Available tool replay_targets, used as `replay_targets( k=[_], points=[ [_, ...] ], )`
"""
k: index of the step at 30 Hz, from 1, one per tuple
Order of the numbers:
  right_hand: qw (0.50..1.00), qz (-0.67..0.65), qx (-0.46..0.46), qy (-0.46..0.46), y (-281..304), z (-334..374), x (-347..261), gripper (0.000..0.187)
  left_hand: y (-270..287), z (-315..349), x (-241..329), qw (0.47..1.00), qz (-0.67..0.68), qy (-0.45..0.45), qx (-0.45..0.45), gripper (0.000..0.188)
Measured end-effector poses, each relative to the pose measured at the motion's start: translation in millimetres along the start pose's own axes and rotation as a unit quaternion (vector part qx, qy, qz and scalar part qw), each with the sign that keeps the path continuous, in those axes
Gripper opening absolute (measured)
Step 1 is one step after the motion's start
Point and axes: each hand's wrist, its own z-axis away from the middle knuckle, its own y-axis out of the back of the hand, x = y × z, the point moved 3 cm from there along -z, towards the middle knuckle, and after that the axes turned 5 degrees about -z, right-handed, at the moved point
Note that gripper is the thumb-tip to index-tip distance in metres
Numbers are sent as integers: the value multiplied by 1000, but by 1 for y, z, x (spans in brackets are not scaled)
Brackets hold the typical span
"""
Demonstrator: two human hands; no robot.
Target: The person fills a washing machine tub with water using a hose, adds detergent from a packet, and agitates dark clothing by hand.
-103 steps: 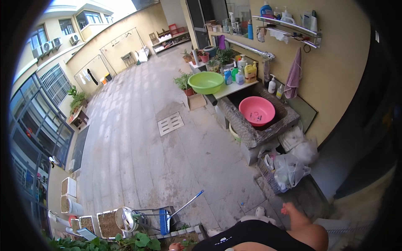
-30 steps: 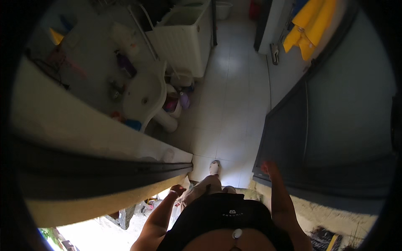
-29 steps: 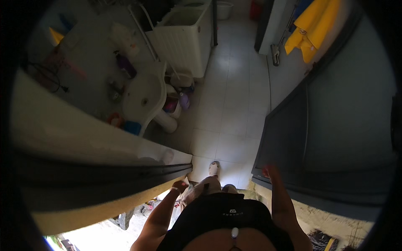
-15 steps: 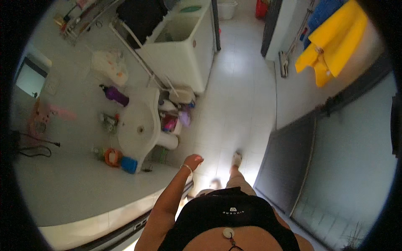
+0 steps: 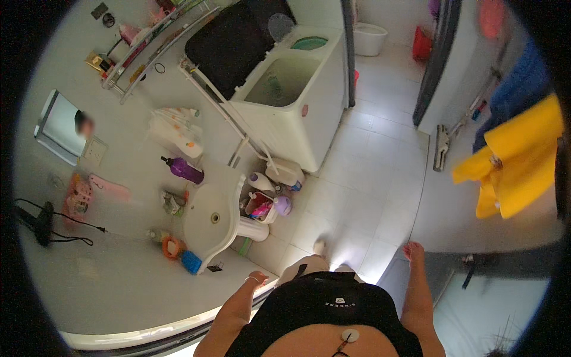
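Observation:
My left hand (image 5: 257, 279) hangs low beside the near wall, below the white washbasin (image 5: 228, 244), with a bracelet at the wrist. Its fingers look loose, and no object shows in them. On the other side, my right hand (image 5: 411, 250) is held out beside the dark frame of a glass door (image 5: 499, 303). Its fingers are slightly bent and apart, with nothing visible in them; whether they touch the frame I cannot tell. A purple bottle (image 5: 185, 171), an orange round item (image 5: 173, 247) and a blue item (image 5: 191, 262) stand around the basin.
A white twin-tub washing machine (image 5: 321, 125) stands open ahead on the left. Bottles and a basket (image 5: 262, 206) sit on the tiled floor (image 5: 357, 184) by the basin. A yellow towel (image 5: 517, 160) and a squeegee mop (image 5: 441, 149) hang right. A doorway shows a white toilet (image 5: 370, 40).
My right hand has come into view at the right. My left hand has moved back and down, closer to my body. The view has swung, and the basin and washing machine show farther right.

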Motion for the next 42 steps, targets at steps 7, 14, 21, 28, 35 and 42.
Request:
replay_targets(
  k=[7, 14, 21, 28, 35, 42],
  points=[
    [980, 135, -148, 2, -142, -37, -100, 31, -1, -94, 68, 997, 60, 26, -50, 30],
    [954, 244, -82, -152, -99, -84, -123, 25, 173, -195, 295, 965, 247, -85, 30, 27],
    [972, 110, 80, -189, -85, -127, -190, 16, 475, -129, 482, 762, 551, -279, 197, 50],
    [977, 71, 57, -192, -143, -244, -267, 11, 554, -89, 564, 672, 616, -216, 350, 68],
    [988, 103, -22, -115, -211, -444, -432, 11, 488, -150, 564, 670, 625, -70, 394, 33],
    [968, 163, -189, -7, -394, -541, -546, 26, 376, -166, 485, 640, 703, 130, 280, 43]
  ],
)
